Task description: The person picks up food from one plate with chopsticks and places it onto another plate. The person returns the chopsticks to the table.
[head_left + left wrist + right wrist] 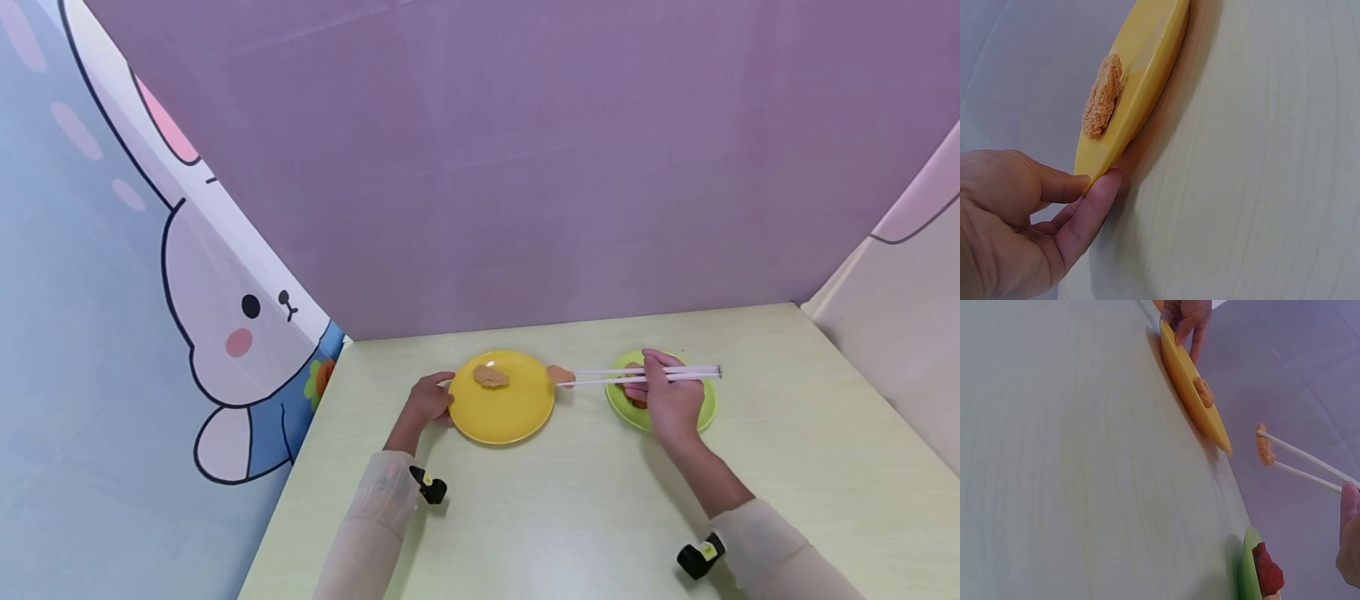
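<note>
With thumb and fingers, my left hand [431,398] pinches the rim of a yellow plate [502,421], seen closely in the left wrist view. One brown, rough-surfaced piece of fried food [1102,97] lies on that plate. My right hand [672,407] holds a pair of white chopsticks [611,377]. Between their tips is a second fried piece [1264,445], raised in the air just right of the yellow plate. Under my right hand stands a green plate [703,412], partly hidden by it. A dark red food piece [1267,570] shows on the green plate, with a lighter bit beside it.
Both plates stand on a pale wood-grain table [555,517]. A purple panel [525,167] rises along its back edge. On the left is a blue wall [90,350] with a cartoon rabbit [225,333]; a pale wall [892,333] borders the right.
</note>
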The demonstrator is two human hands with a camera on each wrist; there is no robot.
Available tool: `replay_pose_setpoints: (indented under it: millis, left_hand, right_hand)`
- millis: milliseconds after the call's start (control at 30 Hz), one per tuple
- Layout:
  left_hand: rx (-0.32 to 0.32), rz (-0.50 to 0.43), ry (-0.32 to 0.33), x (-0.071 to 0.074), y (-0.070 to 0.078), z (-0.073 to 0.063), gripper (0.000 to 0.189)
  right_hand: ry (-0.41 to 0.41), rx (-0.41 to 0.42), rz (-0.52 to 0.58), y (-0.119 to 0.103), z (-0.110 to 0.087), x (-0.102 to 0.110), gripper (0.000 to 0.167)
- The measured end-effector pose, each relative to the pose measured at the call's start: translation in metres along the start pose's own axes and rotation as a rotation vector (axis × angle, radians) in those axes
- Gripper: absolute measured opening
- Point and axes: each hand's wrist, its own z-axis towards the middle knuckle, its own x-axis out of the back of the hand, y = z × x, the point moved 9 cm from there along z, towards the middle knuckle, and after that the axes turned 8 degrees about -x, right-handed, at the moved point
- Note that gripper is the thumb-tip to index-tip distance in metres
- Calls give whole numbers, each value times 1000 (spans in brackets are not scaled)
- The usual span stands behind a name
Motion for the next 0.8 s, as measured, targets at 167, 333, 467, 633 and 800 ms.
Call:
replay_pose_setpoints:
  millis: [167,333,467,633,800]
  left_hand:
    - [7,-3,-5,-1,-3,5,55]
    - [6,1,-2,0,-3,4,55]
    - [5,3,0,0,-3,4,55]
    - [11,1,-2,-1,-3,5,54]
    - [28,-8,-11,-4,-2,4,53]
  right_hand:
    - [15,-3,-26,-4,3,13,27]
    - [26,-1,15,-11,4,25,23]
    - [28,5,92,-14,7,35,15]
    - [42,13,127,-19,10,46,10]
    - [50,12,165,-25,11,61,10]
